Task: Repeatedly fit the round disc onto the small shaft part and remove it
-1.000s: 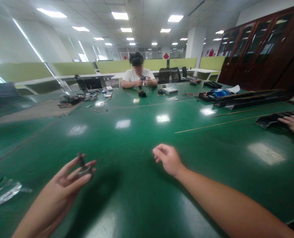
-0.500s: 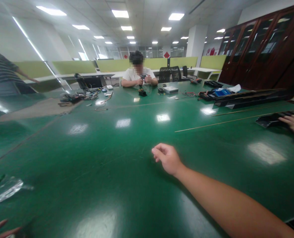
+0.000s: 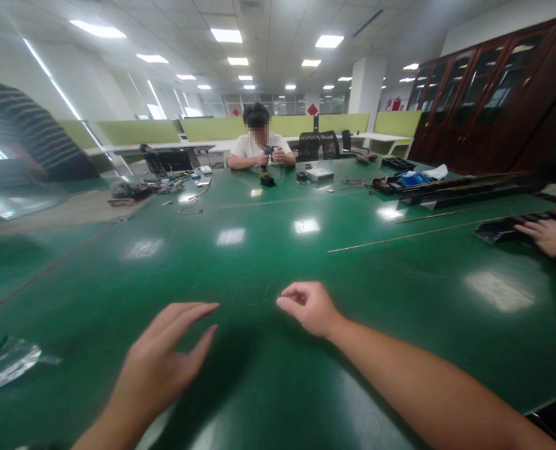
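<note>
My left hand hovers over the green table at the lower left, fingers stretched out and apart, palm down, holding nothing. My right hand reaches forward at the centre with its fingers curled in a loose pinch; whether anything lies between them is too small to see. The two hands are about a hand's width apart. Nothing lies on the table right under them.
A clear plastic bag lies at the left edge. A thin brass rod and long black cases lie at the right, by another person's hand. A seated person works opposite; tools and cables lie at far left. A person in stripes stands left.
My left hand, which held a small metal part a second ago, dropped out of view and has come back forward open. My right hand has barely moved. The striped person came into view.
</note>
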A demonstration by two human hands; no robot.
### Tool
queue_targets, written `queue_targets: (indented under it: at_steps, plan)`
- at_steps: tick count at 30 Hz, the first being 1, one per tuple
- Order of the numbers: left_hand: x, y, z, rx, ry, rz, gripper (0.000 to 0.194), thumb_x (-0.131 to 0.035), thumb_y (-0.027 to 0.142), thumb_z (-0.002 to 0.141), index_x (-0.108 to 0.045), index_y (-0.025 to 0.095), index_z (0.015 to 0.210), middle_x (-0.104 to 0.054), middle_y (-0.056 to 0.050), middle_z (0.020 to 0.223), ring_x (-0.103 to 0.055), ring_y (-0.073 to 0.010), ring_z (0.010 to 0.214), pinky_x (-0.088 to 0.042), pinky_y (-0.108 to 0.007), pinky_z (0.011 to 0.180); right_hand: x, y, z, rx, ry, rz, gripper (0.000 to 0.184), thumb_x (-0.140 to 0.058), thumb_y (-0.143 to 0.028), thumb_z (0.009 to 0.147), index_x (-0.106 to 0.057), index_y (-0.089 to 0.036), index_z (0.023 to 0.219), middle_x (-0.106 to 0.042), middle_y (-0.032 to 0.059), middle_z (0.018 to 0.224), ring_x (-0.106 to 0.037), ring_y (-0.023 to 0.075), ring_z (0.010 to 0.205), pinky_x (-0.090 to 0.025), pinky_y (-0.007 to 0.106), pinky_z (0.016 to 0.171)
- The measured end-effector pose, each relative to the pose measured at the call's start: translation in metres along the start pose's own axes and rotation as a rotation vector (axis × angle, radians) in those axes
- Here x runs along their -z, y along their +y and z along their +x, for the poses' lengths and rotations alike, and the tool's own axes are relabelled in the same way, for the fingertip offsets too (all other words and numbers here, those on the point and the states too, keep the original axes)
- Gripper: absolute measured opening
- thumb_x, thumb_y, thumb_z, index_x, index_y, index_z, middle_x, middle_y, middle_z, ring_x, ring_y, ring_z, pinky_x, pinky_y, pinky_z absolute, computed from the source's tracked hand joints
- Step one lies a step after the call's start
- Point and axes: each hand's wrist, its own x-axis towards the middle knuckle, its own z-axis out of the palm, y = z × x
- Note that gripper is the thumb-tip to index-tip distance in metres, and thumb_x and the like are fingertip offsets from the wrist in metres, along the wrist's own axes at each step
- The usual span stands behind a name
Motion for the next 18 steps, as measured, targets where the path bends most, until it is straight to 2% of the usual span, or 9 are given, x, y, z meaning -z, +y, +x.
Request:
queue_targets:
  at_steps: [2, 4, 7, 11, 14, 18]
  plan:
    - [-0.029, 0.010, 0.013, -0.135, -0.159, -0.026, 0.039, -0.066, 0.030, 0.085, -0.061, 0.032, 0.123, -0.067, -0.003, 0.111, -0.065, -0.0215, 0.099, -0.056, -0.033, 0.088, 0.000, -0.001, -0.001, 0.016, -0.017, -0.031, 0.024, -0.072, -0.038, 0.078, -0.076, -0.014, 0.082, -0.069, 0.0032, 0.067, -0.057, 0.0131, 0.057, -0.043, 0.024, 0.054]
    - [-0.053, 0.020, 0.022, -0.213, -0.273, -0.041, 0.041, -0.060, 0.024, 0.089, -0.057, 0.029, 0.129, -0.065, -0.007, 0.118, -0.064, -0.0205, 0.105, -0.055, -0.031, 0.090, 0.000, -0.001, -0.002, 0.037, -0.051, -0.043, 0.024, -0.072, -0.036, 0.078, -0.077, -0.014, 0.084, -0.069, 0.0030, 0.067, -0.057, 0.0135, 0.057, -0.042, 0.024, 0.054]
    - [-0.071, 0.030, 0.030, -0.299, -0.321, -0.048, 0.033, -0.053, 0.017, 0.092, -0.060, 0.025, 0.124, -0.065, -0.009, 0.116, -0.064, -0.0194, 0.104, -0.054, -0.029, 0.089, 0.000, -0.002, -0.002, 0.083, -0.111, -0.033, 0.021, -0.073, -0.035, 0.078, -0.078, -0.014, 0.082, -0.066, 0.0015, 0.064, -0.055, 0.0131, 0.056, -0.039, 0.023, 0.054]
    - [-0.074, 0.036, 0.037, -0.334, -0.275, -0.047, 0.021, -0.050, 0.016, 0.093, -0.066, 0.020, 0.106, -0.067, -0.008, 0.102, -0.065, -0.0179, 0.092, -0.054, -0.028, 0.082, 0.000, -0.001, -0.002, 0.102, -0.142, -0.014, 0.024, -0.074, -0.038, 0.077, -0.077, -0.014, 0.076, -0.060, -0.0007, 0.060, -0.049, 0.0115, 0.055, -0.036, 0.023, 0.053]
    - [-0.072, 0.037, 0.039, -0.292, -0.301, -0.036, 0.024, -0.048, 0.016, 0.094, -0.066, 0.020, 0.109, -0.068, -0.007, 0.099, -0.065, -0.0177, 0.089, -0.053, -0.027, 0.079, 0.001, -0.002, -0.003, 0.095, -0.170, -0.029, 0.026, -0.074, -0.040, 0.078, -0.076, -0.014, 0.076, -0.054, -0.0026, 0.057, -0.043, 0.0098, 0.054, -0.032, 0.022, 0.051]
    - [-0.058, 0.031, 0.032, -0.204, -0.302, -0.061, 0.024, -0.049, 0.025, 0.096, -0.067, 0.023, 0.111, -0.067, -0.005, 0.100, -0.066, -0.0157, 0.088, -0.054, -0.023, 0.077, 0.001, -0.004, -0.004, 0.034, -0.253, -0.051, 0.031, -0.076, -0.040, 0.075, -0.078, -0.013, 0.090, -0.054, -0.0034, 0.057, -0.041, 0.0084, 0.052, -0.031, 0.021, 0.049]
